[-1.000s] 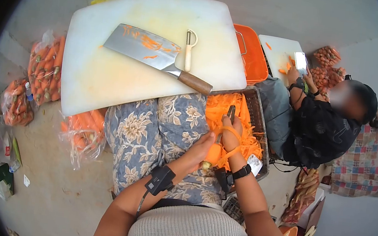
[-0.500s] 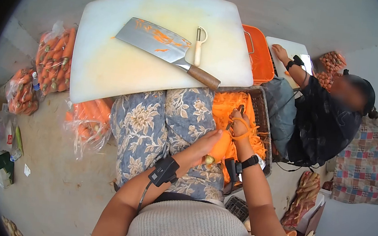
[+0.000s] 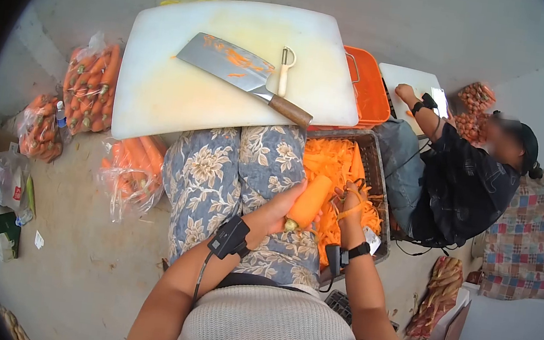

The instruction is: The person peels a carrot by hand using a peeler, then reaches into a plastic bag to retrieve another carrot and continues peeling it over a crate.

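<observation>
My left hand (image 3: pixel 286 207) is wrapped round a thick peeled carrot (image 3: pixel 309 200), its stem end pointing toward me. Just right of it, my right hand (image 3: pixel 351 207) is closed on a small dark peeler (image 3: pixel 340 193), mostly hidden by the fingers. An orange strip of peel hangs over that hand. Both hands are above a dark plastic crate (image 3: pixel 380 176) heaped with carrot peels (image 3: pixel 335 156). Ahead, a white cutting board (image 3: pixel 160 88) bears a cleaver (image 3: pixel 227 62) with orange scraps on its blade and a white peeler (image 3: pixel 284 73).
Bagged carrots (image 3: pixel 91 90) stand at the left, with another open bag (image 3: pixel 133 166) beside my leg. An orange bin (image 3: pixel 370 90) sits behind the crate. At the right, a co-worker (image 3: pixel 461 180) sits by a second white board (image 3: pixel 399 77).
The right hand has moved toward me and slightly right, apart from the carrot. The carrot has turned to show more of its side. The whole view has shifted slightly.
</observation>
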The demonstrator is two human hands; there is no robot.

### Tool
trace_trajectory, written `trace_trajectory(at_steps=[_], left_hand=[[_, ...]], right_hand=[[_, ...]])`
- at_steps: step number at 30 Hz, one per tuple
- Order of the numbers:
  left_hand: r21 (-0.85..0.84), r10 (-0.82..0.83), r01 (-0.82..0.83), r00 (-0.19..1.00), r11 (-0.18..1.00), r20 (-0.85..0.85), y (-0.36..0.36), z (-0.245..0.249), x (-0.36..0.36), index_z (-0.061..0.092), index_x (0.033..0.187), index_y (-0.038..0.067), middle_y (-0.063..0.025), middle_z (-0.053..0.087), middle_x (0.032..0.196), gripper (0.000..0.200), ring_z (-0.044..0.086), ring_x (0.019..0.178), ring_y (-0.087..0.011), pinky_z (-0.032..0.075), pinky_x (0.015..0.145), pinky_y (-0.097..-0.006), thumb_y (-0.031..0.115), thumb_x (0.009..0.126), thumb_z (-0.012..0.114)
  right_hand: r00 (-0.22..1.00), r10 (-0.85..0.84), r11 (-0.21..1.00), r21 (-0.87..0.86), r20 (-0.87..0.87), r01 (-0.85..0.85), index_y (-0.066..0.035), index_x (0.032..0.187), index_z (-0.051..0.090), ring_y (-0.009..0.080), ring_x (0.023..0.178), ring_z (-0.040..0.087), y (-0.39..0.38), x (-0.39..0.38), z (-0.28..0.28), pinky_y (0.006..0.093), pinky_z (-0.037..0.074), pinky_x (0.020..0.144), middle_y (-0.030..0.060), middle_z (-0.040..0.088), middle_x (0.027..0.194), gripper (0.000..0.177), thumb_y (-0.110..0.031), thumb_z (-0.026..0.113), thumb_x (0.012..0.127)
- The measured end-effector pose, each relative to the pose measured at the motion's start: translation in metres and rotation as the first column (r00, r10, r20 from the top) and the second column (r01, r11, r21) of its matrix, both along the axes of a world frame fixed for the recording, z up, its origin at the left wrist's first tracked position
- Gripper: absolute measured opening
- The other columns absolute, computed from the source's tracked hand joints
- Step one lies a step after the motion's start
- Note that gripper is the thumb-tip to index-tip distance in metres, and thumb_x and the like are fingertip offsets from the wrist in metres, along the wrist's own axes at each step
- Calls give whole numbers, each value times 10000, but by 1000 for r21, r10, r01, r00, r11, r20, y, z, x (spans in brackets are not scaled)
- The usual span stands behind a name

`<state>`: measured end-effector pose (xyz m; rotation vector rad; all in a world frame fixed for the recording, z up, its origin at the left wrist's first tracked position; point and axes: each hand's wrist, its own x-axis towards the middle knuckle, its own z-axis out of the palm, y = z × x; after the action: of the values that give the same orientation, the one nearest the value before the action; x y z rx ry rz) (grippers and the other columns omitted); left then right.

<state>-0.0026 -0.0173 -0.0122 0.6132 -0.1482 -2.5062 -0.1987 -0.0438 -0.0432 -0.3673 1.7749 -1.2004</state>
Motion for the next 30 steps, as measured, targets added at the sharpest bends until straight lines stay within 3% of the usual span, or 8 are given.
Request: trace_trajectory(at_steps=[3, 5, 10, 12, 18, 20, 26, 30], left_hand=[[-27, 16, -16, 1000, 1000, -6, 2, -5, -4, 401, 1146, 54, -138, 574, 852, 496, 602, 677, -203, 508, 528, -314, 473, 903, 291], [-95, 35, -33, 999, 995, 15, 4, -10, -7, 399, 1185, 69, -127, 558, 943, 502, 596, 767, -210, 517, 574, -333, 469, 905, 282], [-109, 115, -103, 987, 989, 110, 4, -7, -17, 375, 1222, 85, -102, 512, 1095, 454, 566, 918, -190, 513, 694, -318, 410, 928, 256], [-140, 155, -137, 980, 981, 123, 3, -6, -16, 359, 1237, 86, -98, 493, 1137, 442, 550, 970, -182, 506, 735, -309, 390, 934, 251], [-154, 156, -131, 974, 979, 166, 0, -21, -22, 262, 1291, 68, -101, 478, 1153, 444, 553, 967, -172, 503, 742, -297, 343, 944, 248], [-253, 156, -87, 950, 964, 269, 4, -33, -27, 247, 1298, 63, -100, 492, 1126, 453, 574, 906, -174, 515, 687, -293, 341, 941, 271], [-137, 82, -46, 959, 989, 269, -2, 1, -15, 225, 1311, 77, -101, 529, 983, 481, 598, 691, -182, 505, 506, -294, 358, 930, 315], [-94, 54, -30, 960, 995, 274, -3, 5, -16, 223, 1309, 81, -99, 530, 918, 481, 590, 624, -183, 489, 465, -286, 357, 928, 322]], right_hand=[[999, 2, 989, -147, -34, -7, -80, 900, 423, 184, 817, 572, 16, 22, 40, 281, 502, 605, 48, 466, 865, 181, -164, 548, 800], [976, 93, 894, -416, -197, -169, -44, 935, 389, 146, 757, 541, 24, 39, 59, 258, 469, 644, 86, 475, 896, 219, -149, 541, 818], [825, 171, 825, -379, -539, -419, -22, 896, 408, 150, 779, 493, 30, 75, 63, 288, 433, 666, 83, 459, 872, 208, -128, 558, 800], [622, 226, 834, -180, -750, -521, -15, 875, 426, 171, 720, 473, 25, 77, 53, 301, 407, 643, 88, 449, 837, 212, -138, 573, 784], [748, 230, 888, -181, -622, -423, -13, 825, 447, 129, 657, 444, 4, 65, 35, 269, 379, 581, 62, 462, 761, 191, -166, 560, 800], [773, 259, 916, -106, -579, -386, -1, 822, 448, 164, 648, 462, -4, 55, 33, 294, 397, 589, 89, 473, 762, 208, -166, 570, 786], [840, 306, 914, -109, -448, -391, -4, 785, 451, 114, 578, 457, -19, 49, 27, 250, 385, 524, 50, 486, 699, 237, -218, 552, 805], [854, 316, 932, -34, -415, -361, 52, 932, 499, 168, 750, 566, -35, 29, 4, 266, 443, 563, 105, 556, 829, 328, -253, 527, 816]])
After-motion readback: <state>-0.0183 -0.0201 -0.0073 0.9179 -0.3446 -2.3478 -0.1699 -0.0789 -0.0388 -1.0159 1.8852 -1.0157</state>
